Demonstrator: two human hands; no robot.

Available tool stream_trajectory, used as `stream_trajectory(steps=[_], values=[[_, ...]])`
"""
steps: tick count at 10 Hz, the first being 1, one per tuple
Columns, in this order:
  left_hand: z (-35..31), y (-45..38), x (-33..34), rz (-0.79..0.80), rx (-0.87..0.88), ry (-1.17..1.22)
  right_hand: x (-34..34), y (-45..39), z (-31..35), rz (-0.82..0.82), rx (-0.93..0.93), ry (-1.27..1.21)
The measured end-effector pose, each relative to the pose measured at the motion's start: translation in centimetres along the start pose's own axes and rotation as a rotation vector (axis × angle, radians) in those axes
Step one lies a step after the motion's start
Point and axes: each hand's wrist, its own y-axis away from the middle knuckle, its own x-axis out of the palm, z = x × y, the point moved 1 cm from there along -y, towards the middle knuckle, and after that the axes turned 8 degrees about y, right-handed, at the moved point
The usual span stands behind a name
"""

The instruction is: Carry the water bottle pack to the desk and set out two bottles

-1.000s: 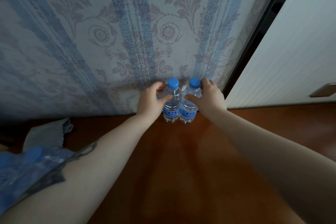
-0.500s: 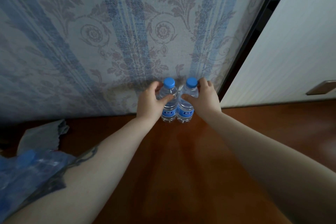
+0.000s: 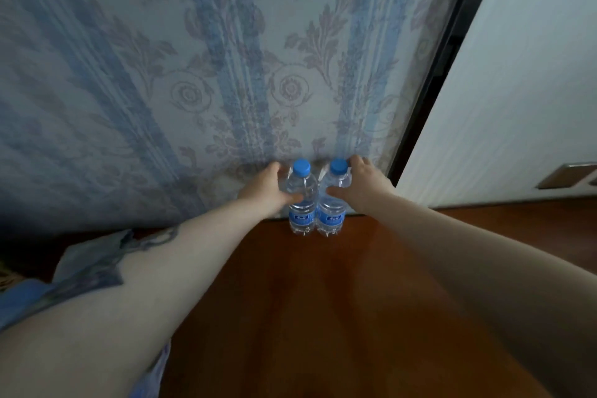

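Both bottles stood upright and touching at 12 o'clock on the surface [image 3: 323,317] by the wall, left hand [image 3: 263,192] wrapped on the left bottle [image 3: 302,203], right hand [image 3: 363,186] on the right bottle [image 3: 332,203]; likely full, thin-walled, slick: grip mid-body.

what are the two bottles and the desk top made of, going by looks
The bottles look like clear thin plastic: you see through them, the walls are ribbed, and each has an opaque blue cap and blue label. The desk looks like reddish-brown wood or wood veneer with a semi-gloss finish, judging by its soft sheen; which one is unclear.
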Motion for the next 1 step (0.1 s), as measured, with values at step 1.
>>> stream_trajectory(steps=[1], values=[[0.93,0.70,-1.76,0.036,-0.113,-0.071,-1.24,0.97,-0.08,-0.035,-0.001,0.033]])
